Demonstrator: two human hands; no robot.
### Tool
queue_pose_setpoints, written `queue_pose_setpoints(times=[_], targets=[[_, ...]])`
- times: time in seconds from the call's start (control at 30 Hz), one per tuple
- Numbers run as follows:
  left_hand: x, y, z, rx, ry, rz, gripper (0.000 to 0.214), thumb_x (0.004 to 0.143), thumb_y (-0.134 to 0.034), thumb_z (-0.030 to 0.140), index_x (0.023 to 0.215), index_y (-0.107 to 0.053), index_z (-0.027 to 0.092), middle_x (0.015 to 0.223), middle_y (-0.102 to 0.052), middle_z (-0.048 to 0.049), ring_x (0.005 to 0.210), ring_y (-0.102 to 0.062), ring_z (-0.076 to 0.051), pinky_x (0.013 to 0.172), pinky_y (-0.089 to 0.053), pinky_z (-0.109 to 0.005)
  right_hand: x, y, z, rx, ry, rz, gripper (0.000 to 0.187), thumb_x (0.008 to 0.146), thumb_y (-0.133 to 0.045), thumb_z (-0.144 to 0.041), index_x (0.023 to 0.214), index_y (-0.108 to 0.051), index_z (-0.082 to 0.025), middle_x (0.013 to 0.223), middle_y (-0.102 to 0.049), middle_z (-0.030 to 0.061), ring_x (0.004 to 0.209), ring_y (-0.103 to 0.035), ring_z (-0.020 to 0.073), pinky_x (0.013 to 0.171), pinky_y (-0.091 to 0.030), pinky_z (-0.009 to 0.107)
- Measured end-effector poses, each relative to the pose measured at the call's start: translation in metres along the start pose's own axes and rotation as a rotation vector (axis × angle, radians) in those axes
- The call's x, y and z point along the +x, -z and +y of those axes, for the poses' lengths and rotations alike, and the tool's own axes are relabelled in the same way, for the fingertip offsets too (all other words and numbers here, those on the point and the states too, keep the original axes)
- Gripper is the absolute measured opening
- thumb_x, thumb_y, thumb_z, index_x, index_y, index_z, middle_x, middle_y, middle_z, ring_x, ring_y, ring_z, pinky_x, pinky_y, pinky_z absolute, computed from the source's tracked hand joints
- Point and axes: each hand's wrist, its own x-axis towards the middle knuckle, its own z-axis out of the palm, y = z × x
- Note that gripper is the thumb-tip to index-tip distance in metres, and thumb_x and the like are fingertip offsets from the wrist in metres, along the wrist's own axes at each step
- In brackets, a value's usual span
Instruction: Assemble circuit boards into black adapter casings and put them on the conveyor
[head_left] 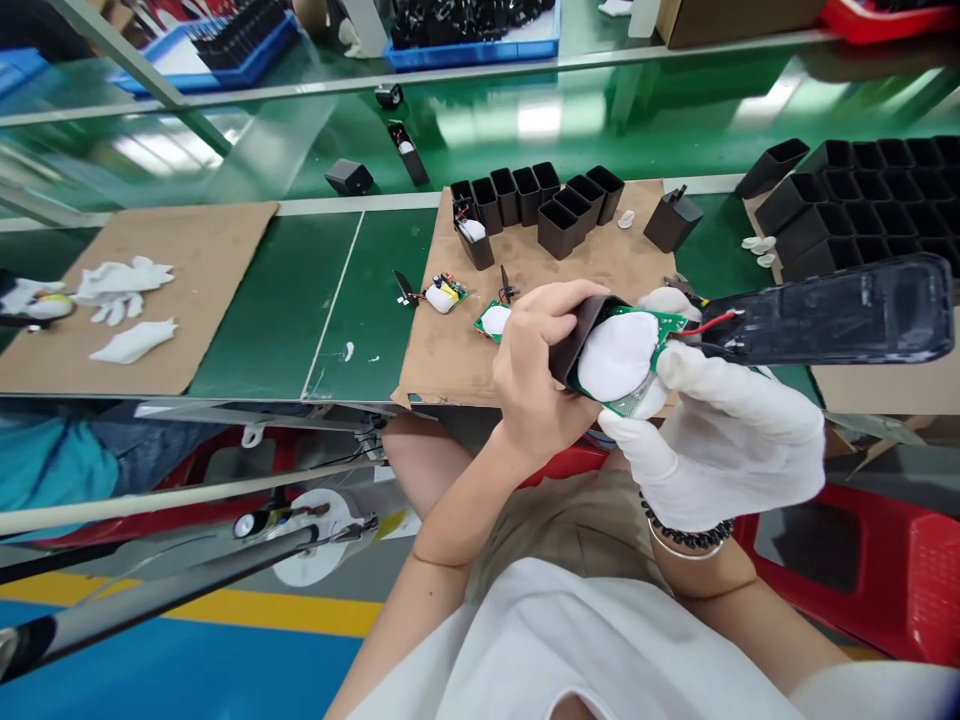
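Note:
My bare left hand (pixel 536 370) is closed round a small black plastic housing (pixel 576 335). My white-gloved right hand (pixel 720 430) pinches a green circuit board with a white pad (pixel 619 355) at the mouth of that housing. Red and black wires run from the board to a long black plastic part (pixel 832 310) that sticks out to the right above the gloved hand. Both hands are held above the near edge of a brown cardboard sheet (pixel 465 340).
On the cardboard lie two more circuit boards (pixel 444 294) and a row of several black housings (pixel 536 195). A block of black housings (pixel 870 195) stands at the right. White gloves (pixel 124 290) lie on a second cardboard at the left. Blue trays (pixel 480 30) sit beyond the green belt.

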Motion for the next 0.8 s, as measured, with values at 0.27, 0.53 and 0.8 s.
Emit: queue_pose_setpoints(times=[0.27, 0.53, 0.8], targets=[[-0.0005, -0.0013, 0.0034, 0.007, 0.031, 0.013, 0.022, 0.102, -0.059, 0.044, 0.1, -0.043, 0.029, 0.112, -0.075, -0.0038, 0.107, -0.074, -0.023, 0.092, -0.062, -0.048, 0.008, -0.004, 0.0019, 0.084, 0.057, 0.012, 0.06, 0.077, -0.079, 0.001, 0.132, -0.072, -0.023, 0.084, -0.078, -0.0034, 0.078, -0.078, 0.0176, 0.117, -0.056, 0.054], [-0.0027, -0.0019, 0.0002, 0.013, 0.194, -0.007, 0.042, 0.098, -0.057, 0.067, 0.09, -0.043, 0.028, 0.112, -0.078, -0.0061, 0.111, -0.075, -0.023, 0.098, -0.062, -0.049, 0.0052, -0.0008, -0.0006, 0.031, -0.014, 0.022, 0.056, 0.078, -0.081, -0.003, 0.13, -0.072, -0.022, 0.085, -0.079, -0.0013, 0.081, -0.078, 0.0177, 0.109, -0.062, 0.049], [-0.0031, 0.0001, -0.0006, 0.008, 0.255, -0.019, 0.046, 0.096, -0.053, 0.073, 0.088, -0.043, 0.029, 0.112, -0.079, -0.0061, 0.118, -0.073, -0.023, 0.099, -0.061, -0.048, 0.0074, -0.0021, 0.0023, -0.016, 0.066, 0.009, 0.057, 0.075, -0.083, 0.0, 0.127, -0.073, -0.021, 0.087, -0.078, -0.0013, 0.086, -0.079, 0.0186, 0.104, -0.064, 0.042]])
